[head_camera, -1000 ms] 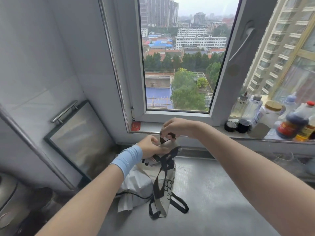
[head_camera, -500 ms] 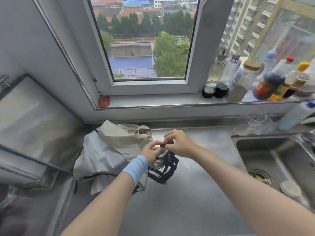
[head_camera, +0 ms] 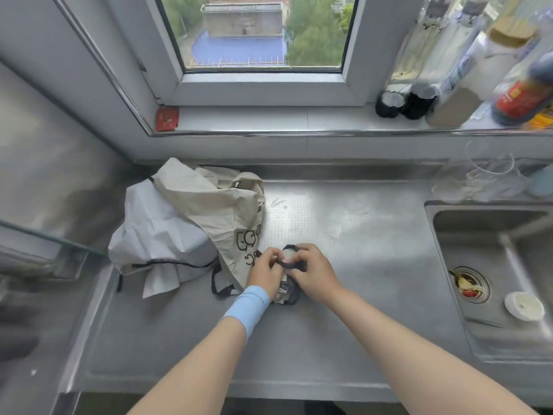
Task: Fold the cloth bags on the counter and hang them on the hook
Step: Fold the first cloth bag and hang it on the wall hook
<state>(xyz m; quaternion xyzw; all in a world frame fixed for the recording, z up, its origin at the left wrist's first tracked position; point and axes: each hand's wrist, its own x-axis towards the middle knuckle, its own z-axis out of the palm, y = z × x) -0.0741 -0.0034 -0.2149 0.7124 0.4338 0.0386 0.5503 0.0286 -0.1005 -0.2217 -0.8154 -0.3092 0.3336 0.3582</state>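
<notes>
A small folded cloth bag with black straps lies on the steel counter, mostly covered by my hands. My left hand, with a light blue wristband, and my right hand both pinch its black strap at the top. To the left lies a crumpled beige cloth bag with black printed letters, draped over a white bag with black trim. No hook is in view.
A steel sink with a drain strainer and a white lid is at the right. Bottles and jars crowd the window sill on the right. A red packet sits at the sill's left end. A metal panel leans at the left.
The view has tilted down from the window to the counter. My hands came down with the small strapped bag from in front of the sill onto the counter, beside the loose bags.
</notes>
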